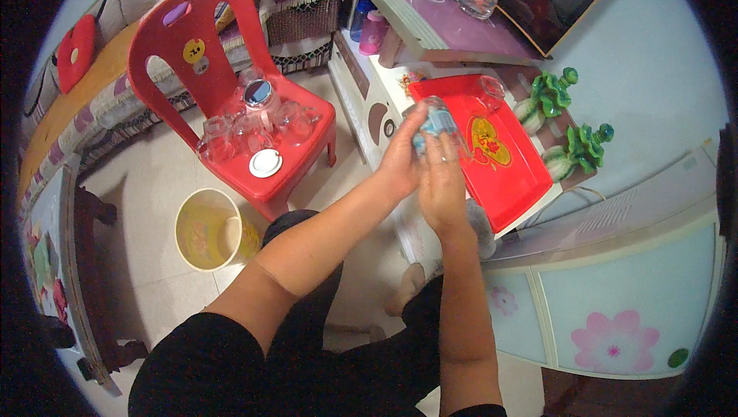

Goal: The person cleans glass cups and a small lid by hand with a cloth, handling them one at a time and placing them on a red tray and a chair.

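Observation:
Both hands are closed around a clear glass [442, 120] over the near edge of a red tray [511, 186]. My left hand [402, 144] wraps it from the left. My right hand [441, 179], with a ring on one finger, presses against it from the near side. Something light blue, like a thin cloth [420, 142], shows between the fingers; most of it is hidden. Another clear glass [490, 93] stands at the tray's far end. The tray has a yellow printed pattern on its base.
A red plastic chair [307, 113] at the left bears several clear glass cups [254, 126], a dark-topped container [259, 94] and a white lid [265, 163]. Below it stands a yellowish bin [207, 230]. Green leafy ornaments [586, 148] stand beyond the tray, near a purple-topped stand [450, 21].

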Motion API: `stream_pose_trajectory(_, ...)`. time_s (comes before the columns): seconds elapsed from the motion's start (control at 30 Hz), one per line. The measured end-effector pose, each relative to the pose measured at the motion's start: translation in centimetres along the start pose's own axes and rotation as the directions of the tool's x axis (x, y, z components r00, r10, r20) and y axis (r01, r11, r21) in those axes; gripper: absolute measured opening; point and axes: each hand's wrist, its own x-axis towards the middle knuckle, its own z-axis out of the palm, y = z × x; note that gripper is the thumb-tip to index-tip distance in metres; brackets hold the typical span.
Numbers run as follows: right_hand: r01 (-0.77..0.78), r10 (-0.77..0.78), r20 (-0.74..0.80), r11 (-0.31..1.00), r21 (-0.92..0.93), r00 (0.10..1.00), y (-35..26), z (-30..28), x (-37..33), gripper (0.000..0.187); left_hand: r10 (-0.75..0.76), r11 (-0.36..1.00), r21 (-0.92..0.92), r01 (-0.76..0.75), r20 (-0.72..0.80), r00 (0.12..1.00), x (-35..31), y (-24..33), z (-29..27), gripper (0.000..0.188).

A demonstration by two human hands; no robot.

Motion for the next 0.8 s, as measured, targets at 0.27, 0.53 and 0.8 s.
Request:
stream_pose_trajectory(0.27, -0.041, 0.066, -0.091, 0.967, 0.252, 0.994, 0.8, -0.6, 1.2, 0.037, 0.120, 0.975, 0.185, -0.120, 0.013, 0.993, -0.3, -0.6, 0.6, 0.049)
stream_pose_trajectory(0.53, -0.254, 0.333, 0.156, 0.275, 0.927, 0.930, -1.5, -1.5, 1.0, 0.040, 0.188, 0.951, 0.222, -0.217, 0.145, 0.971, -0.7, 0.2, 1.0, 0.051)
stream_pose_trajectory(0.8, -0.133, 0.075, 0.123, 0.812, 0.568, 0.989, -1.4, -2.0, 0.0, 0.042, 0.118, 0.986, 0.109, -0.126, 0.074, 0.990, -0.4, 1.9, 0.8, 0.057)
